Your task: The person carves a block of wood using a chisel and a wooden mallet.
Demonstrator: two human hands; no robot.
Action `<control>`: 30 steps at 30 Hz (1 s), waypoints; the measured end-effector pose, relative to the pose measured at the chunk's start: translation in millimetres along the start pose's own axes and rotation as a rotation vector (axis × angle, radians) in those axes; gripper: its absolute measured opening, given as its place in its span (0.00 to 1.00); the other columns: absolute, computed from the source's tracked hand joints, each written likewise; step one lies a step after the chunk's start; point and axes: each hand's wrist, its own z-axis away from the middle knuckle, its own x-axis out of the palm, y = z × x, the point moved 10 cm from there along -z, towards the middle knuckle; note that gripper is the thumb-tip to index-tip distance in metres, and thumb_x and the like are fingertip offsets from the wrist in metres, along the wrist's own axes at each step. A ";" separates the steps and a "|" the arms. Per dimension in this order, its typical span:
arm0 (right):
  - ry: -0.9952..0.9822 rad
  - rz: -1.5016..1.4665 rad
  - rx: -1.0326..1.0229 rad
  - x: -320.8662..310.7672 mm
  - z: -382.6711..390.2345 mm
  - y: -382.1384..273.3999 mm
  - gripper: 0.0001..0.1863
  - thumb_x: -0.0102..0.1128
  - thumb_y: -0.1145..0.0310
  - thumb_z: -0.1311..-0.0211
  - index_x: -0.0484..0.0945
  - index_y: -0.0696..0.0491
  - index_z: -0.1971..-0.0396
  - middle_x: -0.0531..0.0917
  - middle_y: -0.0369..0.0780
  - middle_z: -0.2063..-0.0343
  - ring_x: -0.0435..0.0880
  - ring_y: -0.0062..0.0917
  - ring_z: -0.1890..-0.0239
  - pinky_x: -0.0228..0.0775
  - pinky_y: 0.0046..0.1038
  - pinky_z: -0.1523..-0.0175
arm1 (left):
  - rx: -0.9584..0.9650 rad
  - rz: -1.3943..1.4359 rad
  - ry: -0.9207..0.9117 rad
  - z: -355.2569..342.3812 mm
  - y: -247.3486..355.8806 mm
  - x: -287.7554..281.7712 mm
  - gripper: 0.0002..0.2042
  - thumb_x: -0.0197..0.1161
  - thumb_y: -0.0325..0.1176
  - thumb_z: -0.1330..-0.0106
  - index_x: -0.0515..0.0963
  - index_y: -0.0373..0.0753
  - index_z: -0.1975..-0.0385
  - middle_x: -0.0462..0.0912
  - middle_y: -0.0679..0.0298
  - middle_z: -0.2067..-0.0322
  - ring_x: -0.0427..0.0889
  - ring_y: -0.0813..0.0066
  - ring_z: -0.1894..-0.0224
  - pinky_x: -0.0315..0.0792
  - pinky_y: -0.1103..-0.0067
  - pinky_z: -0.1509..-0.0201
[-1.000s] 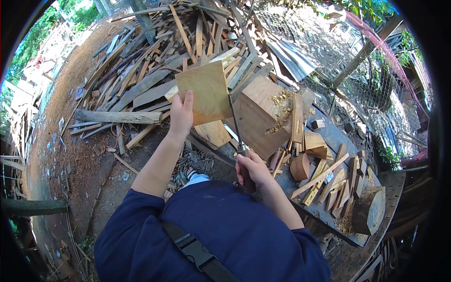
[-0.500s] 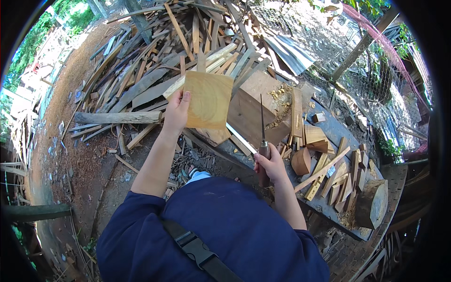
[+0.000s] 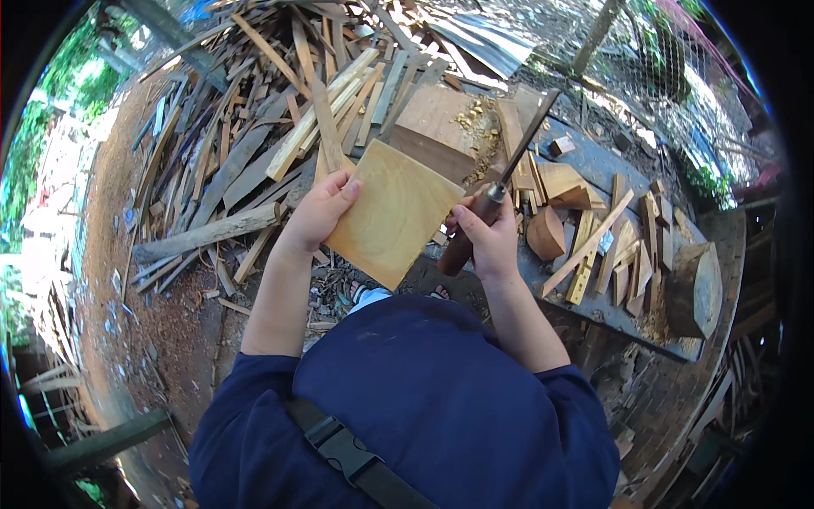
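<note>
My left hand (image 3: 322, 210) is closed on the left edge of a thin, square, pale yellow-brown wooden board (image 3: 392, 212), thumb on its face. The board is tilted so that a corner points up, and curved grain shows on it. In my right hand (image 3: 493, 242) is a chisel (image 3: 487, 205) with a dark wooden handle and a long, narrow dark blade pointing up and away to the right. The fingertips of that hand meet the board's right corner. The exact shape of the blade's tip is hard to make out.
A low bench (image 3: 593, 165) at the right bears a large wooden block (image 3: 437, 123) with shavings, several offcuts, and a thick log piece (image 3: 694, 288). A big heap of scrap wood (image 3: 229, 161) lies ahead to the left, with a round log (image 3: 203, 233) at its near side.
The board has come nearer and to the right, turning onto a corner. My right hand has risen to meet it, and the chisel now leans right. A thin bright strip by that hand no longer shows.
</note>
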 end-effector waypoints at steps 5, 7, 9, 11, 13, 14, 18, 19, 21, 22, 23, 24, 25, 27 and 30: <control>0.019 -0.005 0.076 -5.0 -1.9 -1.7 0.17 0.61 0.75 0.48 0.62 0.53 0.62 0.77 0.41 0.71 0.79 0.24 0.73 0.74 0.27 0.68 | 0.105 -0.149 -0.016 6.6 26.3 28.0 0.22 0.54 0.37 0.34 0.62 0.33 0.45 0.74 0.61 0.53 0.74 0.77 0.53 0.66 0.80 0.46; 0.003 -0.012 0.089 -2.4 -4.4 -1.6 0.14 0.57 0.74 0.45 0.63 0.53 0.61 0.76 0.40 0.73 0.78 0.24 0.75 0.72 0.25 0.71 | 0.099 -0.085 -0.001 4.2 24.7 26.2 0.22 0.54 0.35 0.35 0.61 0.32 0.44 0.73 0.60 0.51 0.74 0.76 0.52 0.66 0.79 0.45; -0.049 0.080 0.159 1.3 -0.5 -2.7 0.13 0.56 0.73 0.44 0.63 0.53 0.62 0.76 0.40 0.75 0.78 0.23 0.77 0.72 0.24 0.72 | 0.133 0.123 0.216 -5.8 17.8 -3.1 0.22 0.52 0.38 0.34 0.62 0.34 0.44 0.74 0.59 0.51 0.75 0.73 0.51 0.67 0.76 0.46; -0.175 0.234 0.237 5.7 7.0 7.3 0.11 0.55 0.70 0.42 0.65 0.55 0.62 0.75 0.38 0.77 0.76 0.19 0.81 0.69 0.20 0.75 | 0.108 0.308 0.215 -12.7 11.3 -13.3 0.21 0.50 0.40 0.33 0.62 0.34 0.44 0.74 0.59 0.52 0.75 0.71 0.52 0.69 0.75 0.47; -0.274 0.315 0.286 7.9 19.1 14.8 0.12 0.55 0.69 0.41 0.65 0.56 0.61 0.75 0.38 0.77 0.76 0.19 0.81 0.69 0.20 0.75 | 0.036 0.529 0.198 -20.1 -1.2 -22.4 0.26 0.42 0.49 0.31 0.60 0.37 0.42 0.72 0.59 0.48 0.73 0.66 0.48 0.69 0.71 0.44; -0.363 0.397 0.337 12.0 27.9 22.1 0.13 0.55 0.68 0.41 0.66 0.57 0.60 0.75 0.37 0.77 0.75 0.18 0.80 0.68 0.19 0.75 | 0.047 0.530 0.205 -22.5 -3.3 -29.1 0.26 0.42 0.49 0.31 0.60 0.37 0.42 0.72 0.59 0.48 0.73 0.66 0.48 0.69 0.71 0.44; -0.443 0.599 0.232 14.2 37.2 22.4 0.20 0.57 0.61 0.43 0.69 0.61 0.59 0.77 0.39 0.79 0.76 0.17 0.81 0.67 0.20 0.76 | 0.055 0.589 0.214 -26.0 -8.4 -38.9 0.27 0.43 0.53 0.33 0.62 0.39 0.42 0.73 0.58 0.49 0.75 0.67 0.50 0.69 0.71 0.45; -0.455 0.710 0.137 15.2 35.5 17.0 0.20 0.57 0.60 0.43 0.69 0.61 0.58 0.77 0.40 0.79 0.76 0.18 0.81 0.67 0.20 0.76 | 0.045 0.552 0.231 -25.5 -9.4 -37.7 0.26 0.43 0.53 0.33 0.63 0.39 0.43 0.73 0.59 0.51 0.75 0.68 0.51 0.71 0.71 0.47; -0.460 0.822 0.040 17.6 32.9 12.7 0.21 0.57 0.59 0.43 0.69 0.61 0.58 0.77 0.40 0.79 0.76 0.18 0.82 0.67 0.20 0.75 | 0.038 0.449 0.220 -24.3 -10.1 -28.3 0.25 0.43 0.52 0.32 0.66 0.38 0.46 0.76 0.61 0.56 0.78 0.70 0.57 0.74 0.74 0.54; -0.424 0.859 0.027 16.4 27.9 11.9 0.21 0.57 0.59 0.43 0.69 0.60 0.58 0.77 0.39 0.79 0.75 0.18 0.82 0.67 0.19 0.74 | 0.035 0.450 0.215 -22.0 -11.7 -19.8 0.25 0.43 0.52 0.32 0.66 0.38 0.46 0.76 0.61 0.56 0.78 0.70 0.57 0.74 0.74 0.54; -0.387 0.896 0.014 15.3 23.3 10.5 0.20 0.57 0.59 0.42 0.69 0.60 0.58 0.77 0.39 0.79 0.75 0.18 0.83 0.67 0.19 0.73 | -0.013 0.407 0.211 -19.0 -16.8 -9.1 0.24 0.42 0.51 0.32 0.66 0.38 0.47 0.77 0.61 0.57 0.78 0.71 0.59 0.74 0.76 0.55; -0.385 0.898 0.015 18.3 20.1 7.7 0.20 0.57 0.59 0.42 0.69 0.60 0.58 0.77 0.39 0.79 0.75 0.18 0.83 0.67 0.19 0.73 | -0.060 0.365 0.209 -15.6 -18.4 2.2 0.23 0.42 0.51 0.31 0.67 0.38 0.48 0.78 0.62 0.59 0.79 0.73 0.60 0.74 0.77 0.57; -0.281 0.752 0.089 12.6 14.9 3.4 0.20 0.57 0.59 0.42 0.69 0.59 0.59 0.77 0.38 0.79 0.74 0.18 0.83 0.66 0.19 0.73 | -0.134 0.424 0.171 -12.4 -18.2 18.0 0.22 0.41 0.49 0.31 0.65 0.39 0.47 0.78 0.64 0.65 0.79 0.75 0.66 0.75 0.80 0.64; -0.116 0.549 0.105 -7.9 7.6 2.1 0.17 0.58 0.62 0.42 0.68 0.59 0.60 0.75 0.36 0.80 0.73 0.16 0.83 0.65 0.19 0.76 | -0.222 0.455 0.120 -6.9 -24.7 30.3 0.21 0.41 0.48 0.30 0.64 0.40 0.46 0.76 0.65 0.69 0.78 0.76 0.70 0.75 0.81 0.69; -0.076 0.450 0.060 -21.8 9.2 -10.2 0.17 0.59 0.64 0.43 0.68 0.59 0.61 0.75 0.35 0.80 0.73 0.15 0.83 0.65 0.18 0.78 | -0.244 0.744 -0.253 -10.1 -54.3 43.8 0.22 0.45 0.47 0.32 0.59 0.41 0.44 0.71 0.61 0.71 0.74 0.76 0.81 0.71 0.83 0.81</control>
